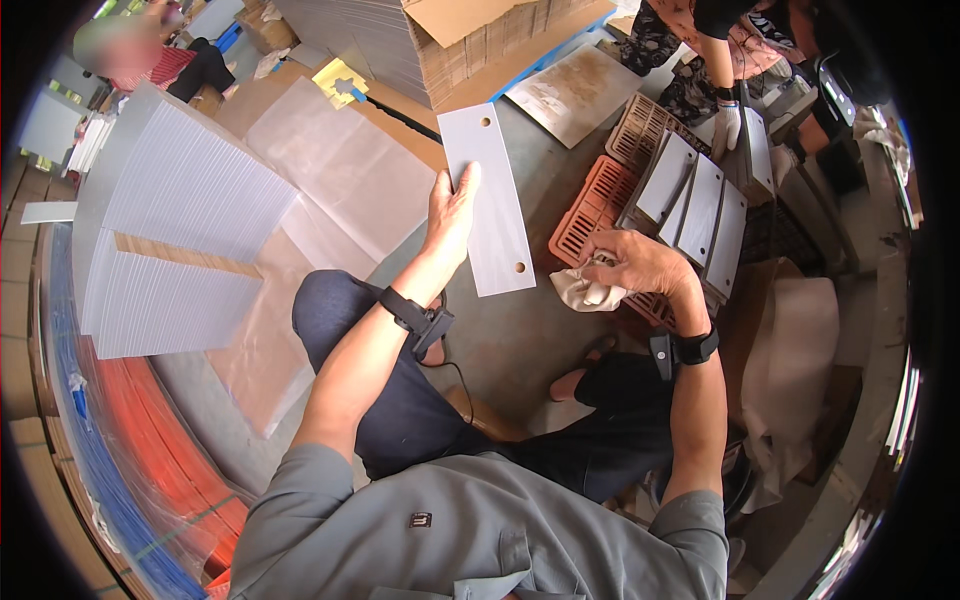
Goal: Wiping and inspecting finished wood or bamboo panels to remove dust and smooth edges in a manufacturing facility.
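Observation:
My left hand [455,208] grips a long white panel [492,225] by its left edge, thumb across its face. The panel stands tilted in front of me, with a round hole near each end. To the right of it, my right hand [645,265] is closed on a crumpled off-white cloth [588,288], apart from the panel. Beyond that hand, several similar white panels [690,215] with holes lie overlapping beside an orange plastic crate [592,205].
Large stacks of white panels [190,190] stand at the left on brown sheeting [330,160]. A cardboard-edged stack [480,60] rises at the back. At the far right, a co-worker's gloved hand [726,130] is near another panel [757,150]. Red strips [160,440] lie at lower left.

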### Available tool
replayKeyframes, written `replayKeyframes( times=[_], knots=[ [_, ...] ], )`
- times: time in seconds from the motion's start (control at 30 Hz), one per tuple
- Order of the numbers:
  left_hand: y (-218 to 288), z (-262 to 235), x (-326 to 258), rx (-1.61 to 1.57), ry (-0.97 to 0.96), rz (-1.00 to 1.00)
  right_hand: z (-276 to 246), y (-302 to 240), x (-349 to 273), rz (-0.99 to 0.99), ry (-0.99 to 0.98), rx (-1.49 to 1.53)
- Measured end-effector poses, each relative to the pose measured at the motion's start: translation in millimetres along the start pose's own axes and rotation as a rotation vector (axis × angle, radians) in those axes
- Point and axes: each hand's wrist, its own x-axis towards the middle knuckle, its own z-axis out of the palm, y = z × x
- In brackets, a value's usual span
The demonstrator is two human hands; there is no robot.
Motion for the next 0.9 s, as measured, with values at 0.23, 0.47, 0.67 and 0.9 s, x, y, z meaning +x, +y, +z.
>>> replayKeyframes(
  times=[0.23,0.47,0.67,0.9],
  knots=[
    [-11,-4,2,0.017,-0.002,0.075,-1,-1,3,0.055,-0.017,-0.005],
    [-12,-8,7,0.024,-0.01,-0.124,2,-1,-1,0.065,-0.022,-0.045],
    [-94,-39,63,0.216,0.373,-0.155,0,8,-26,0.146,0.017,-0.035],
    [-174,-288,130,0.238,0.707,-0.124,32,14,8,0.041,-0.163,-0.116]
  ],
)
